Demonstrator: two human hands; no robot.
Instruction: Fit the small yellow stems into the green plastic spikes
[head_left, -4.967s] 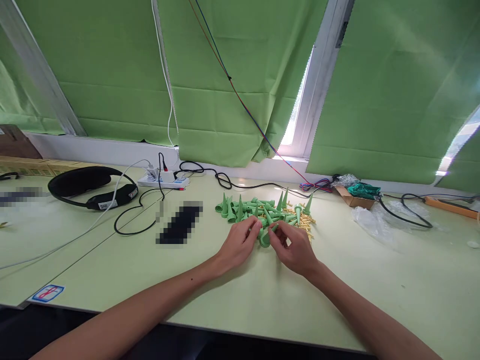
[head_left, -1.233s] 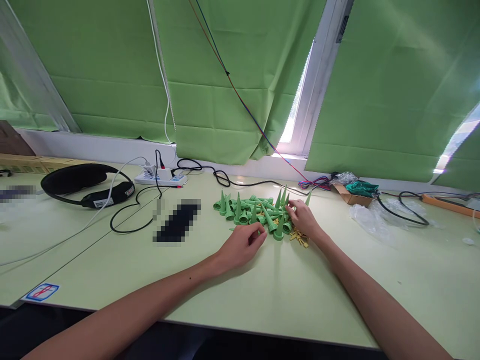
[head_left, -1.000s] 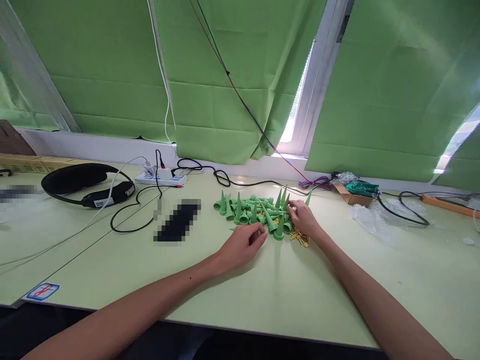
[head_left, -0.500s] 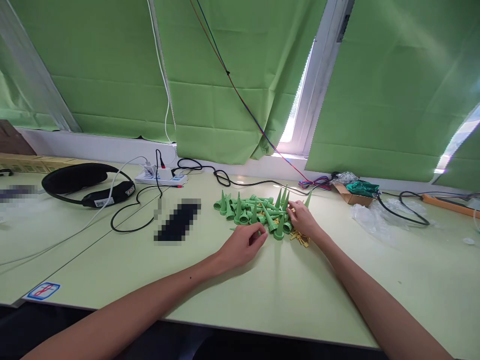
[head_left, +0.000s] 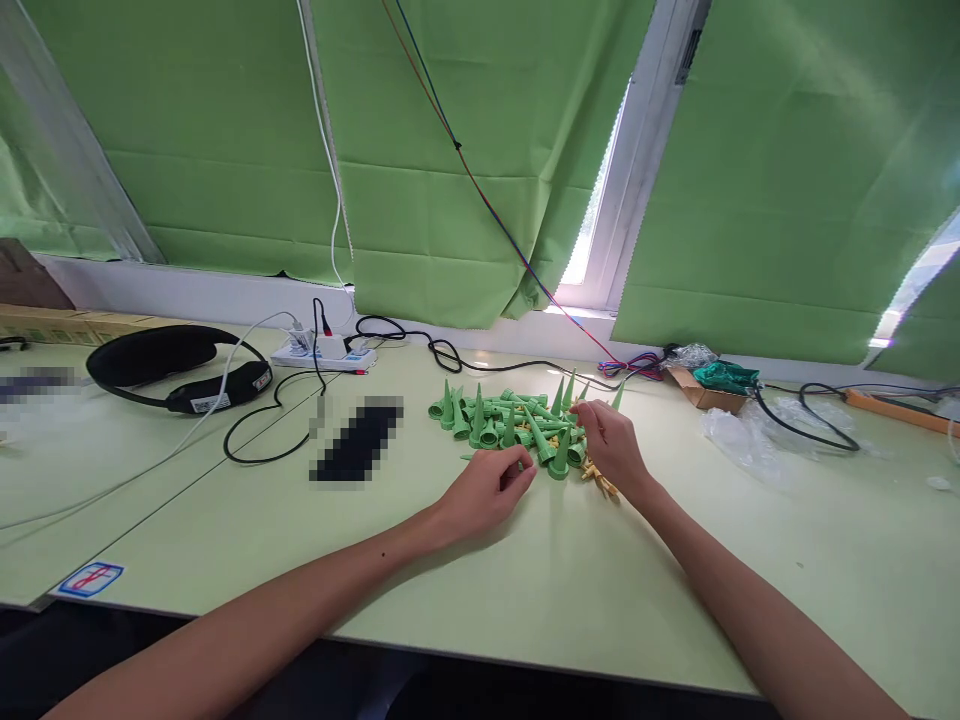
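A heap of green plastic cone-shaped spikes lies on the table, some upright and others on their sides. Small yellow plastic pieces are mixed in and spill out at its right front. My left hand rests at the near edge of the heap, fingers curled and thumb against them; what they hold, if anything, is hidden. On the heap's right side, my right hand hovers with thumb and fingertips pinched together. Anything between those fingertips is too small to name.
Left of the heap is a dark pixelated flat object. Farther left are a black neckband-like device and a white power strip with cables. Back right stand a small cardboard box and clear plastic wrap.
My right hand has drawn back from the heap, slightly up and to the right, with its fingers pinched. My left hand has stayed in place.
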